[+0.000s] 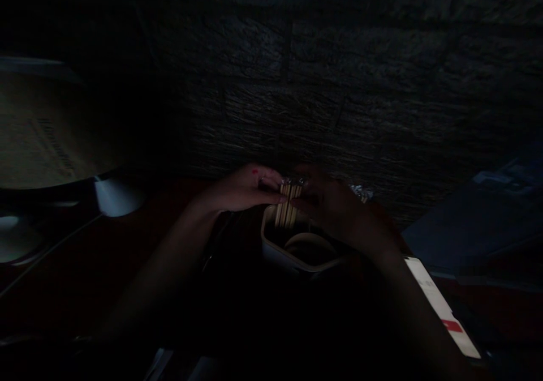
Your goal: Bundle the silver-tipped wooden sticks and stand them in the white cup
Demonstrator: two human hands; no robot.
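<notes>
A bundle of thin, pale wooden sticks [289, 208] with shiny tops stands upright between my two hands. My left hand [250, 188] closes on its left side, thumb across the front near the top. From the right, my right hand [326, 202] grips the same bundle with its fingers. Below is a pale open box [292, 265] with a rounded rim; the sticks' lower ends are over or inside it, and the dark hides which. A round, curved-edged thing [311, 238] sits inside the box.
Shiny, foil-like tops [361, 191] show behind my right hand. A lit phone [441, 307] lies at right, by a bluish panel [475, 211]. A large tan, printed thing [46, 129] and a white cup-like object [119, 196] are at left. A rough block wall [271, 86] rises behind.
</notes>
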